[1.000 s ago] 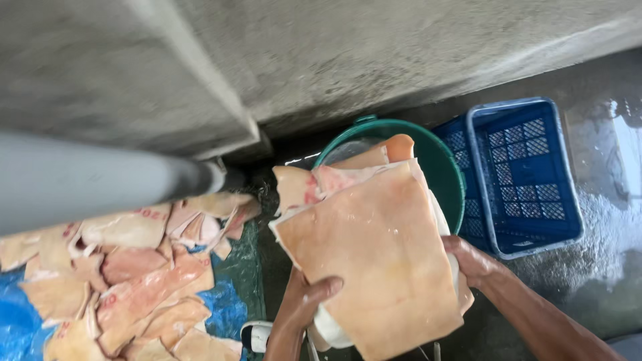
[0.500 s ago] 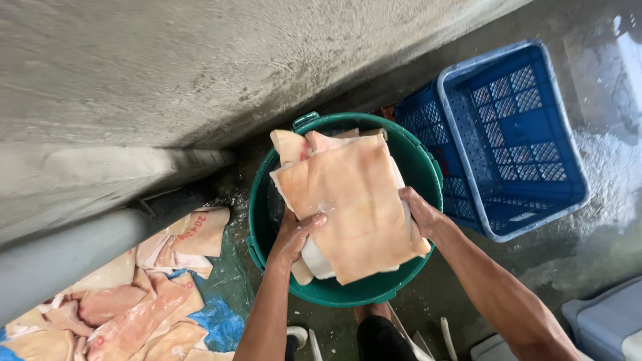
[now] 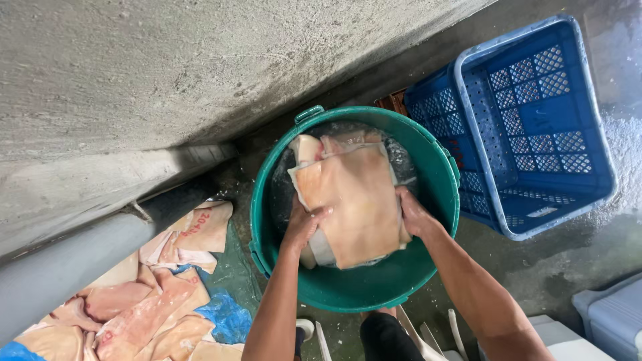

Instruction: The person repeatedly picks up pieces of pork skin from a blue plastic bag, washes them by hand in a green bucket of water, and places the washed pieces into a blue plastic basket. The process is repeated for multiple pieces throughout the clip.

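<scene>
- Nearest, at the bottom of the frame, both forearms rise from the lower edge toward the green tub (image 3: 348, 294), which sits at centre frame on the wet concrete floor (image 3: 568, 261).
- Left hand (image 3: 302, 226) clamps the left edge of the pale slab of pork skin (image 3: 358, 200), fingers (image 3: 319, 212) curled over it; the right hand (image 3: 414, 214) grips the right edge the same way.
- Slab lies inside the tub, over darker water and on top of other pieces; its long axis runs from the lower centre of the frame up toward the upper left, with the narrower end pointing at the tub's far rim.
- Left of the tub, at lower left, more skin pieces (image 3: 144, 307) lie spread on a blue sheet (image 3: 224, 317).
- Farther off, at upper right, a blue plastic crate (image 3: 528, 120) stands just beside the tub.
- Beyond, a grey concrete wall (image 3: 167, 73) fills the upper left.
</scene>
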